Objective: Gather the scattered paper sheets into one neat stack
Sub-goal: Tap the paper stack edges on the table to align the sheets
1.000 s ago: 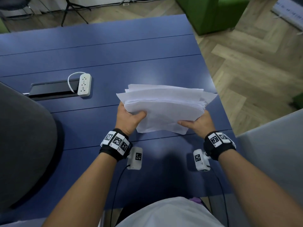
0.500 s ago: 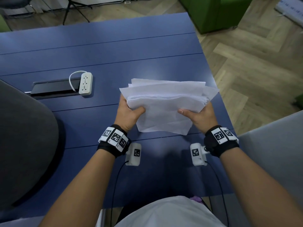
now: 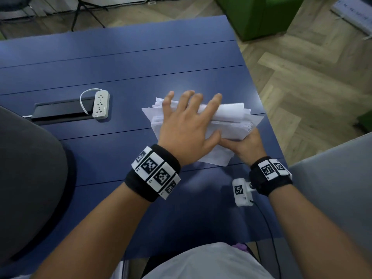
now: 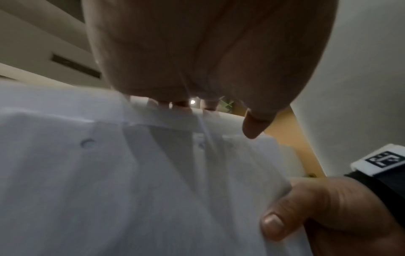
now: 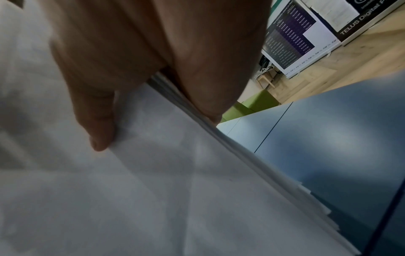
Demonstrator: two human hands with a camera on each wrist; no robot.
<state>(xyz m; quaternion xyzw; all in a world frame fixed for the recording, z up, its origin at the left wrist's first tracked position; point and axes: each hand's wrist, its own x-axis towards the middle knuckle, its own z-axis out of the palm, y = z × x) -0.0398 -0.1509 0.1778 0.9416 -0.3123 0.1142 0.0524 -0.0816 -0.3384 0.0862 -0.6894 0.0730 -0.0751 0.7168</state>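
Observation:
A thick, uneven stack of white paper sheets [image 3: 231, 121] is held over the blue table [image 3: 141, 67], near its right edge. My right hand [image 3: 243, 146] grips the stack's near right side, thumb on the front sheet [image 5: 175, 190] and fingers behind it. My left hand [image 3: 191, 109] lies flat over the stack with straight, spread fingers reaching past its far edge. In the left wrist view the left palm [image 4: 197, 69] hovers over the paper [image 4: 131, 173], and the right thumb [image 4: 306, 207] presses the sheet. The sheets' edges are staggered on the right side.
A white power strip [image 3: 101, 105] lies next to a black cable hatch [image 3: 60, 111] at the table's left. A dark grey chair back [image 3: 26, 178] stands at the left and a grey surface [image 3: 342, 188] at the right. Wood floor and a green sofa [image 3: 259, 15] lie beyond.
My left hand has let go of the stack's left side and moved on top of it with fingers spread. The right hand still holds the stack, which has sunk toward the table.

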